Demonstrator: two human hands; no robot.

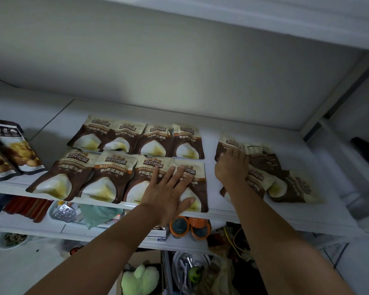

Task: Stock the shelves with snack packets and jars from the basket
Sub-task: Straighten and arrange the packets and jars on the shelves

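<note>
Brown packets (107, 173): eight laid in two rows on shelf (210, 145); left hand (166, 194) flat, fingers released, on near-right one; right hand (230, 169) on unsorted pile (294, 184) (grip unclear); basket unseen.

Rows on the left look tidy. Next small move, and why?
Probably slide one brown-and-cream snack pouch from the overlapping pile under the right hand into the bare white shelf gap beside the neat rows; the left hand lies flat on them.

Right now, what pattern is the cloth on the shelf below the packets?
The cloth is green-and-white striped; head view.
</note>
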